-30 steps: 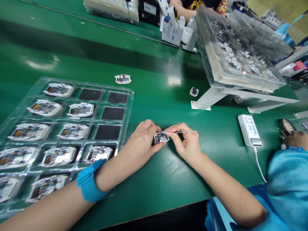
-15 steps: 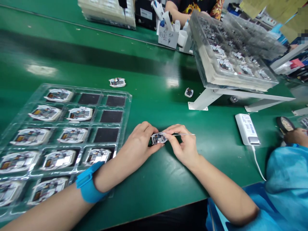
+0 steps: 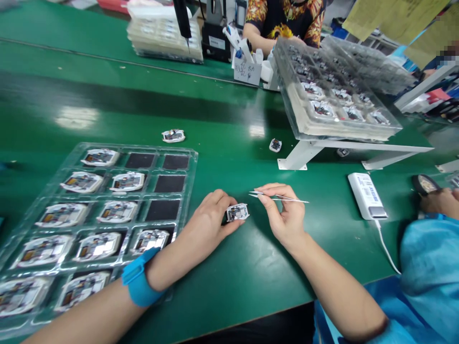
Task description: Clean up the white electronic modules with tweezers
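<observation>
Left hand (image 3: 210, 220), fingers curled, pins a white-framed circuit module (image 3: 237, 212) on the green surface (image 3: 229, 291); right hand (image 3: 284, 213) pinches tweezers (image 3: 278, 197) just apart from it; plastic tray (image 3: 143, 147) holds loaded pockets, four black-padded pockets (image 3: 170, 183) unfilled.

Electronics workshop, green workbench (image 3: 107, 110), plastic tray (image 3: 143, 148) (circuit modules (image 3: 98, 157) inside)

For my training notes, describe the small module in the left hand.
On the green workbench, find the clear plastic tray. Just right of it, the left hand pinches a small white-edged circuit module, the only one held; the others lie in trays or loose on the bench.
</observation>
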